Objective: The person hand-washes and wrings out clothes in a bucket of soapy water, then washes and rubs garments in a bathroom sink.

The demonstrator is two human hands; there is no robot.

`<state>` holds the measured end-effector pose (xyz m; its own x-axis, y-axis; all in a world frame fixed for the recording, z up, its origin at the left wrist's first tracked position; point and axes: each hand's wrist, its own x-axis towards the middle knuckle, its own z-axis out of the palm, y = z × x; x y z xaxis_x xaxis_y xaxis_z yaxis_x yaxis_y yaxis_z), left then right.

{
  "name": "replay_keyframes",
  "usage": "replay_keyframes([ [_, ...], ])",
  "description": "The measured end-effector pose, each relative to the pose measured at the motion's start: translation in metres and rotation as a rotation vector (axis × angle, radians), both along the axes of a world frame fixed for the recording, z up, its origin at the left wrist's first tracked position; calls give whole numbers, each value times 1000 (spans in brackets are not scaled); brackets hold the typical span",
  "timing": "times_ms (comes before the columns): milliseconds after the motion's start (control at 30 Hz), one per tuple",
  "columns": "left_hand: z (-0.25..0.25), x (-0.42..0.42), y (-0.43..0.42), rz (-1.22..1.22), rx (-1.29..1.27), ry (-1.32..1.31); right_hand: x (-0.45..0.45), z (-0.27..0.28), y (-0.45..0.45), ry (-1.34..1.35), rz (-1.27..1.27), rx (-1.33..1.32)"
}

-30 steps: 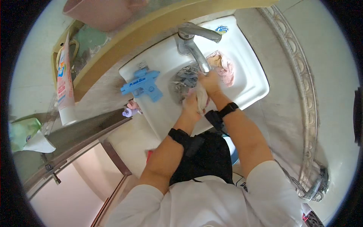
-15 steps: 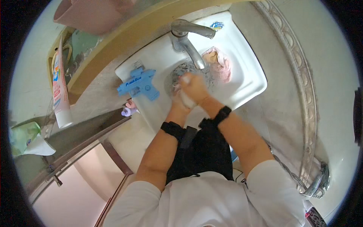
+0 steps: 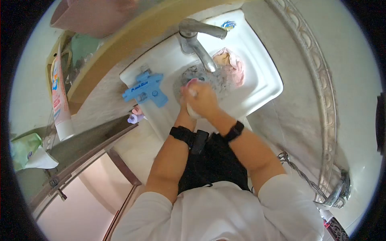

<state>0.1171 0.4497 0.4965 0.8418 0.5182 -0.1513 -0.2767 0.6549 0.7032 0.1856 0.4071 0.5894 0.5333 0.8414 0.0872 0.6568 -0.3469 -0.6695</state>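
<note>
Both my hands are together over the white sink (image 3: 263,86), below the faucet (image 3: 201,52). My right hand (image 3: 205,99) is closed, its fingers curled over a whitish and pink cloth (image 3: 194,112). Partly hidden behind it, my left hand (image 3: 184,100) closes on the same cloth from the other side. A pink edge sticks out above the fingers; the cloth's exact kind cannot be made out. Bubbly grey water (image 3: 189,74) fills the basin under the hands. A crumpled wet pink cloth (image 3: 237,72) lies in the basin right of the spout.
On the sink's left rim lies a blue toy gun (image 3: 146,90). A toothpaste tube (image 3: 60,100) and a pink container (image 3: 90,18) are at the upper left. A green packet (image 3: 30,150) sits at far left. A shower hose (image 3: 301,174) runs along the right.
My hands have shifted slightly left, still gripping the cloth together. More of its pink edge shows above the fingers. The whole view has moved a little.
</note>
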Motion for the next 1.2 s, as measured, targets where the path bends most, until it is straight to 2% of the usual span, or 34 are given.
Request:
replay_keyframes([
  [67,4,1,-8,-47,-569,-271,19,-28,11,359,-215,39],
  [133,63,6,-7,41,-451,604,52,-53,12,270,-378,-189],
  [167,55,1,-2,42,-439,608,61,-51,4,245,-338,-147],
  [233,33,-12,-1,-72,-24,318,76,-51,-19,221,-290,-121],
  [267,29,-16,3,-70,-29,317,84,-54,-29,463,-316,-157],
  [300,34,-16,12,-18,-231,305,96,-53,-36,695,-338,-186],
  [333,40,-16,19,31,-436,293,104,-48,-45,687,-337,-189],
  [400,57,-24,30,15,-496,269,108,-38,-62,894,-15,-168],
  [433,64,-25,33,-5,-548,247,104,-35,-64,892,-12,-168],
  [467,67,-25,34,-3,-546,246,97,-32,-65,815,129,-129],
  [500,70,-26,33,-40,-525,256,89,-28,-65,737,265,-91],
  [533,71,-26,32,-81,-502,266,80,-22,-61,736,262,-89],
  [600,73,-21,26,-81,-473,194,66,-9,-51,193,385,38],
  [633,73,-20,24,-75,-448,125,63,1,-51,193,382,39],
  [733,75,-27,29,-25,-397,130,63,15,-53,195,297,-91],
  [800,76,-28,36,-35,-347,165,69,13,-63,408,134,19],
  [833,78,-26,38,-47,-299,199,69,14,-66,407,134,19],
  [867,80,-25,38,-48,-300,196,69,16,-70,678,22,-20],
  [900,91,-22,39,-115,-145,399,69,21,-72,947,-93,-60],
  [933,98,-19,39,-180,14,600,69,25,-72,943,-93,-59],
  [967,93,-17,39,-178,14,596,69,29,-72,1020,-127,9],
  [1033,87,-13,36,-361,482,472,69,31,-70,1098,-159,77],
  [1067,84,-12,29,-360,483,472,69,30,-68,1259,-206,139],
  [1100,92,-9,20,-335,522,367,68,29,-66,1420,-256,202],
  [1167,97,-8,14,-313,561,259,66,28,-63,1418,-220,220],
  [1200,97,-10,16,-317,443,390,67,27,-62,1416,-181,237],
])
